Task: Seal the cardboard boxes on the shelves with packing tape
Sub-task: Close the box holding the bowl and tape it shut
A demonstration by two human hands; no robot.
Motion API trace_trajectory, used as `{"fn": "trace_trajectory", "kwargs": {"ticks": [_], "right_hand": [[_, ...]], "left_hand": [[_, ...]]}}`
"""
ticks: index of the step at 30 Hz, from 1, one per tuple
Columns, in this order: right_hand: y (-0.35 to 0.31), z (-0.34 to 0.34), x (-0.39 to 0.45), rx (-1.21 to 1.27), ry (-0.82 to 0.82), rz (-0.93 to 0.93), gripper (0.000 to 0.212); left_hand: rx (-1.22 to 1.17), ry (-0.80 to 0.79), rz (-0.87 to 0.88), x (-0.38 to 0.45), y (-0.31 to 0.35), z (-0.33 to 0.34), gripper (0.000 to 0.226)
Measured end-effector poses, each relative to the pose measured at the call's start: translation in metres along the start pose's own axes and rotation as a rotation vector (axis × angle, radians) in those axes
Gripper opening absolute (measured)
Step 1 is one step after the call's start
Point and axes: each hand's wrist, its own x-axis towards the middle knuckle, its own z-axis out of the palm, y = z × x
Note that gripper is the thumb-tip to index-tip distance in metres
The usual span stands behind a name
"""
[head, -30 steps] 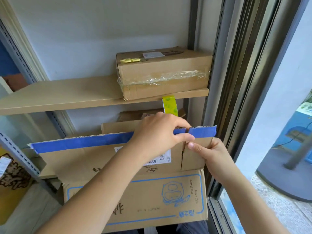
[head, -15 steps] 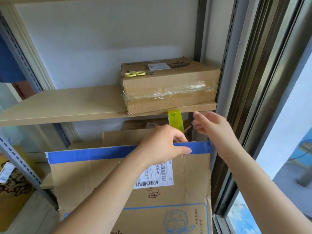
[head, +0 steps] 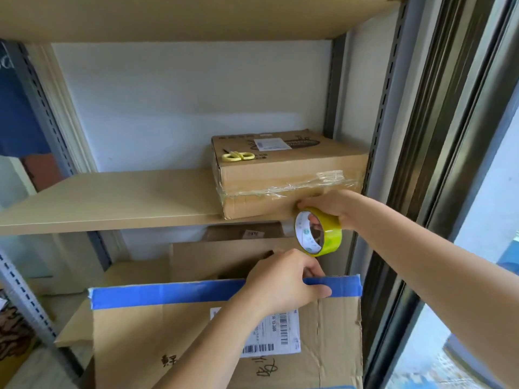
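Observation:
A large cardboard box (head: 331, 338) with a blue-taped top edge and a white barcode label stands low in front of me. My left hand (head: 283, 279) grips that blue edge near its right end, thumb on the front face. My right hand (head: 328, 203) holds a yellow roll of packing tape (head: 318, 234) just below the front edge of the middle shelf (head: 112, 200). A smaller cardboard box (head: 289, 175) wrapped in clear tape sits on that shelf at the right, directly above the roll.
Yellow-handled scissors (head: 238, 156) lie on top of the smaller box. Another brown box (head: 238, 231) sits behind the large one under the shelf. A dark metal upright (head: 379, 136) and a window frame close off the right side. A higher shelf (head: 196, 18) runs overhead.
My right hand rose from the box's right flap to the shelf edge and took hold of the yellow tape roll. The view tilted upward. My left hand stayed on the blue edge.

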Motion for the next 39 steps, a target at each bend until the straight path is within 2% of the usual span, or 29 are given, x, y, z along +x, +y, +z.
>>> {"fn": "trace_trajectory", "kwargs": {"ticks": [5, 8, 10, 14, 16, 18, 21, 23, 25, 29, 35, 37, 39], "right_hand": [[-0.020, -0.015, -0.009, -0.122, -0.199, 0.156, 0.009], [-0.019, -0.025, -0.019, -0.139, -0.288, 0.112, 0.021], [-0.011, -0.032, -0.028, -0.168, -0.279, 0.023, 0.026], [0.013, -0.048, -0.064, -0.365, -0.029, -0.296, 0.021], [0.022, -0.055, -0.085, -0.306, -0.036, -0.423, 0.028], [0.030, -0.058, -0.106, -0.234, -0.103, -0.547, 0.040], [0.044, -0.056, -0.125, -0.285, -0.125, -0.700, 0.057], [0.053, -0.054, -0.129, -0.318, -0.117, -0.762, 0.065], [0.059, -0.052, -0.131, -0.329, -0.104, -0.806, 0.068], [0.065, -0.046, -0.135, -0.331, -0.037, -0.829, 0.071], [0.066, -0.033, -0.151, -0.307, 0.146, -0.836, 0.070], [0.056, -0.029, -0.167, -0.101, 0.092, -0.745, 0.071], [0.045, -0.031, -0.184, 0.184, -0.037, -0.600, 0.069]], "left_hand": [[-0.008, 0.001, -0.009, -0.001, -0.002, -0.003, 0.014], [-0.003, 0.002, -0.018, -0.001, -0.003, -0.004, 0.019], [0.006, 0.004, -0.016, -0.001, -0.002, -0.004, 0.021], [0.019, -0.017, -0.016, 0.000, -0.003, -0.004, 0.018], [-0.034, -0.073, -0.030, 0.002, -0.006, -0.005, 0.020], [-0.217, -0.115, -0.033, 0.006, -0.007, -0.006, 0.031], [-0.652, 0.003, -0.020, 0.010, 0.004, -0.015, 0.033], [-0.852, 0.025, -0.009, 0.010, 0.014, -0.019, 0.039], [-0.837, 0.062, 0.047, 0.007, 0.021, -0.016, 0.044], [-0.652, 0.455, 0.102, 0.000, 0.035, -0.010, 0.021], [-0.640, 0.662, 0.149, -0.002, 0.049, -0.005, 0.008], [-0.669, 0.671, 0.181, -0.008, 0.057, -0.005, 0.009], [-0.750, 0.598, 0.194, -0.015, 0.064, -0.013, 0.011]]}}
